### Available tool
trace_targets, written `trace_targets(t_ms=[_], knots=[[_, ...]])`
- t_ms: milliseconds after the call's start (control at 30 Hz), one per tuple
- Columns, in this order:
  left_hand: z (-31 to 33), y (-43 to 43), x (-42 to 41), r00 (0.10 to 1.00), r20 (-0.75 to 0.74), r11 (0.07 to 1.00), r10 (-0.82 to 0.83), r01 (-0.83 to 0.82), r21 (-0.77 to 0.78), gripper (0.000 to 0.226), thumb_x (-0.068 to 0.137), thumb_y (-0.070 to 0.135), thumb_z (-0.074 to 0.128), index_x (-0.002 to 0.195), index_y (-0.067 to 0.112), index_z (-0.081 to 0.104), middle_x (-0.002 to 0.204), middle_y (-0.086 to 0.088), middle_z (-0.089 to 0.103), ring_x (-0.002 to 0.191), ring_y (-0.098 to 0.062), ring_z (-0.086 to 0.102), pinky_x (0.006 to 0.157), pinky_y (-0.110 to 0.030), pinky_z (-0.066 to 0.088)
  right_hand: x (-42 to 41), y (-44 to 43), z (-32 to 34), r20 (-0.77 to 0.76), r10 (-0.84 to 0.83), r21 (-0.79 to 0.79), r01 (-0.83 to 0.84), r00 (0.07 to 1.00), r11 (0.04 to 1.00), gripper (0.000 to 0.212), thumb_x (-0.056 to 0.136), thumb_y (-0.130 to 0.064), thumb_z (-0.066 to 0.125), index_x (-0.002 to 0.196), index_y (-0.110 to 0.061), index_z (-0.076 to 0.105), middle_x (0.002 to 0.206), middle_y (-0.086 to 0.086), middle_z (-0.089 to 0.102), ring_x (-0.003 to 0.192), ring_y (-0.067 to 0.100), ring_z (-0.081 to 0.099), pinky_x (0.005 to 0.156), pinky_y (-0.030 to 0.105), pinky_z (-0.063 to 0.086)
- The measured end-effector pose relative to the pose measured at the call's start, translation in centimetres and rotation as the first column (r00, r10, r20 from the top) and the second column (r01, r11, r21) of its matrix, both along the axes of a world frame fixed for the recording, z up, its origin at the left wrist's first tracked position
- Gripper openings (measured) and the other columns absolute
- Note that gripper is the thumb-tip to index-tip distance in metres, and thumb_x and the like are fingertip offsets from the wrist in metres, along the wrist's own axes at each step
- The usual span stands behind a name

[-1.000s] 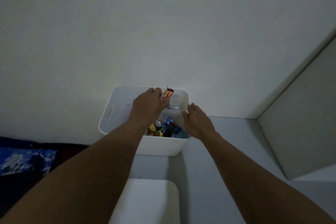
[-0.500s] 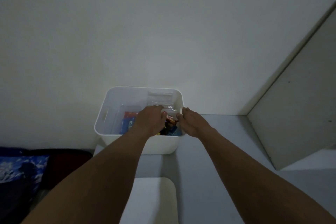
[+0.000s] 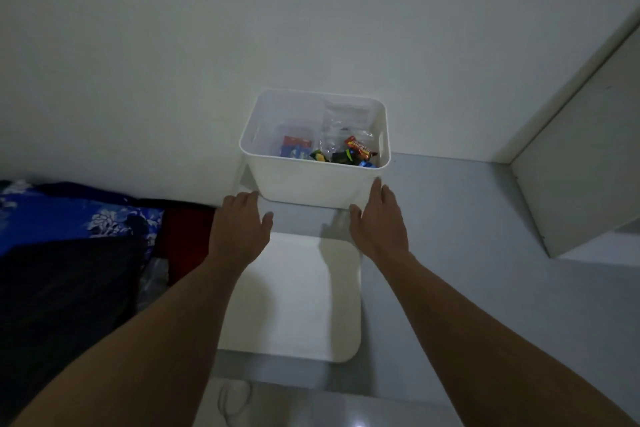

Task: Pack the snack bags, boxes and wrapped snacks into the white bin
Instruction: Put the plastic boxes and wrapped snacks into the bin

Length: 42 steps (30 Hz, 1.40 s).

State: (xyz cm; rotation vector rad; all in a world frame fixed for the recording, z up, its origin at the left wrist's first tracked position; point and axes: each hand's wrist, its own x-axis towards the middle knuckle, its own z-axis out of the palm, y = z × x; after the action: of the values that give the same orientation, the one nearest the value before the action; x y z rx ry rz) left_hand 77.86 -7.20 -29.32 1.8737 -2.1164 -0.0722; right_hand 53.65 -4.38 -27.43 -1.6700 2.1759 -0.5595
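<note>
white bin (image 3: 311,180) stands on the grey surface (image 3: 450,225), far side close against the wall (image 3: 242,28). contents noted: a red-and-blue box (image 3: 295,146) at the left, clear bags (image 3: 341,118) upright toward the far right, an orange wrapped bar (image 3: 360,148) lying on top of dark wrapped snacks (image 3: 342,157) by the near wall of the bin.

left hand (image 3: 239,227): palm down, fingers straight and slightly spread, tips at the bin's lower left corner, nothing held. right hand (image 3: 379,225): palm down, fingers straight, thumb set apart, tips at the bin's lower right corner, nothing held. the light is dim; the right fingertips appear to touch the bin wall, but contact cannot be confirmed for either hand.

a flat white panel (image 3: 291,295) with rounded corners lies just in front of the bin, between and below the two forearms. to the left of the surface: a blue floral cloth (image 3: 69,215), a dark cloth (image 3: 62,295) nearer the camera, and a red item (image 3: 187,232) beside them. a white cabinet panel (image 3: 581,166) stands at the right.
</note>
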Motion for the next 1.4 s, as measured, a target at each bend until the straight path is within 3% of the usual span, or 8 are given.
trace_targets(t_ms=[167,333,600,733,1033,1200,1333,1400], knots=[[-5.0,3.5,3.5,0.992,0.058,0.938,0.116,-0.129,0.321,0.073,0.083,0.049,0.066,0.141,0.011,0.042,0.133,-0.015,0.048,0.115,-0.036,0.046,0.089,-0.046,0.045,1.7,4.2,-4.3,-0.046,0.004,0.211,0.006,0.999,0.978,0.074,0.099,-0.039,0.044,0.155,-0.004,0.009,0.158,0.019,0.021,0.147,0.033,0.021,0.117,0.045,0.028],[-7.1,6.0,5.1,0.964,0.143,0.823,0.226,-0.268,0.501,0.088,0.088,0.055,0.057,0.152,0.012,0.015,0.142,-0.018,0.034,0.124,-0.037,0.04,0.095,-0.048,0.043,3.5,7.7,-7.4,-0.086,-0.032,0.502,0.071,0.996,0.862,0.08,0.094,-0.047,0.053,0.152,-0.006,0.017,0.146,0.018,0.037,0.132,0.037,0.042,0.104,0.045,0.039],[-6.6,5.0,6.0,0.807,-0.032,0.617,0.589,-0.424,0.663,0.051,0.08,0.027,0.062,0.125,0.004,0.052,0.129,-0.02,0.052,0.116,-0.042,0.052,0.092,-0.048,0.049,4.5,10.0,-8.1,0.085,-0.281,0.482,0.207,0.956,0.851,0.071,0.083,-0.037,0.065,0.142,-0.009,0.035,0.133,0.016,0.045,0.121,0.038,0.05,0.101,0.043,0.044],[-4.9,5.3,7.1,0.795,-0.131,0.668,0.593,-0.395,0.63,0.044,0.074,0.028,0.053,0.11,0.004,0.061,0.111,-0.018,0.062,0.1,-0.042,0.059,0.085,-0.044,0.052,4.7,11.2,-6.2,0.133,-0.402,0.331,0.341,0.906,0.88,0.056,0.083,-0.043,0.062,0.126,-0.008,0.055,0.121,0.014,0.05,0.112,0.037,0.055,0.095,0.041,0.049],[4.8,3.4,7.8,0.771,-0.358,0.797,0.527,-0.302,0.524,0.025,0.083,0.019,0.048,0.087,0.0,0.064,0.092,-0.017,0.066,0.075,-0.033,0.058,0.061,-0.03,0.044,4.4,10.3,3.5,0.38,-0.383,0.053,0.394,0.842,0.918,0.055,0.082,-0.025,0.067,0.134,-0.01,0.054,0.129,0.011,0.06,0.116,0.03,0.058,0.093,0.03,0.044],[10.5,1.3,7.3,0.75,-0.427,0.828,0.505,-0.282,0.485,0.017,0.083,0.016,0.055,0.085,0.001,0.062,0.089,-0.015,0.064,0.076,-0.032,0.058,0.07,-0.033,0.049,3.4,8.1,9.1,0.412,-0.36,0.006,0.392,0.837,0.92,0.057,0.081,-0.024,0.067,0.135,-0.01,0.054,0.131,0.009,0.06,0.117,0.029,0.058,0.099,0.039,0.048],[13.3,-1.4,6.3,0.718,-0.538,0.864,0.442,-0.179,0.47,0.024,0.08,0.013,0.06,0.102,0.006,0.069,0.101,-0.012,0.065,0.088,-0.033,0.06,0.077,-0.034,0.049,1.8,5.7,11.9,0.451,-0.356,-0.036,0.415,0.818,0.909,0.024,0.078,-0.02,0.067,0.099,-0.008,0.068,0.094,0.008,0.068,0.089,0.029,0.064,0.07,0.03,0.049],[13.9,-2.7,5.7,0.656,-0.631,0.893,0.414,-0.158,0.422,0.034,0.078,0.013,0.062,0.111,0.013,0.068,0.111,-0.01,0.065,0.096,-0.032,0.06,0.082,-0.035,0.049,1.0,4.1,12.8,0.474,-0.353,-0.06,0.43,0.806,0.901,0.02,0.077,-0.02,0.067,0.093,-0.009,0.069,0.086,0.006,0.068,0.082,0.027,0.065,0.065,0.028,0.047]])
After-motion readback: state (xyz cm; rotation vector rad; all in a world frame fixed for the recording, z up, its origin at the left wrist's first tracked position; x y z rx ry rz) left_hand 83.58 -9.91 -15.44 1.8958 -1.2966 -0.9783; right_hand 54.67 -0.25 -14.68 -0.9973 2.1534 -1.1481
